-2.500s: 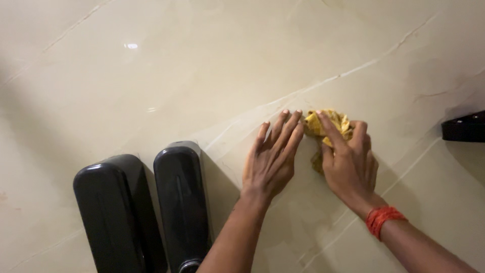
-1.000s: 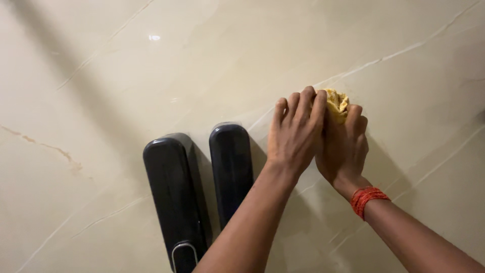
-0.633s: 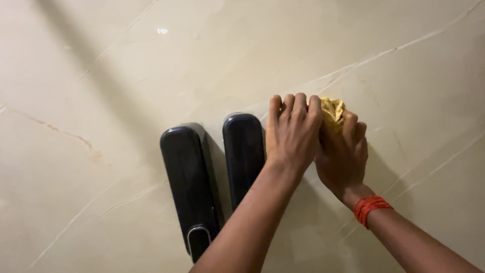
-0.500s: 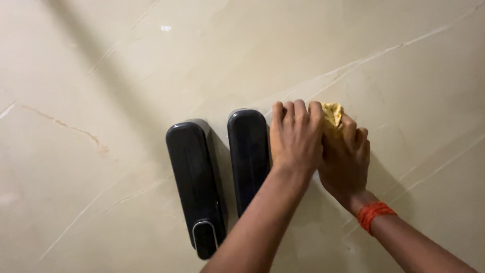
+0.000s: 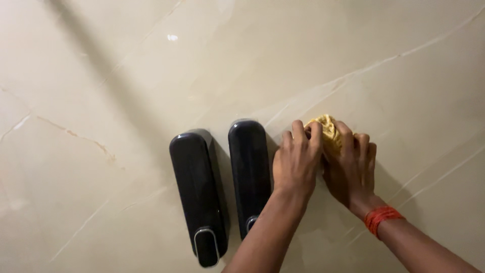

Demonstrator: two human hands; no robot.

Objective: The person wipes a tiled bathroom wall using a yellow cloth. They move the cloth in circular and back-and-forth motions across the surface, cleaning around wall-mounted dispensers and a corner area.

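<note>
- Now both hands have slid the crumpled yellow cloth (image 5: 328, 132) leftward along the glossy beige marble wall (image 5: 126, 76), beside the right black dispenser (image 5: 248, 169).
- Left hand (image 5: 295, 159) lies curled over it; right hand (image 5: 351, 169) grips it.
- Wiping nears the left black dispenser (image 5: 197, 192) pair.

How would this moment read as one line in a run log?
left hand: pressed on yellow cloth | right hand: gripping yellow cloth | surface: beige marble wall | nearby: two black dispensers, just left of the left hand
</note>
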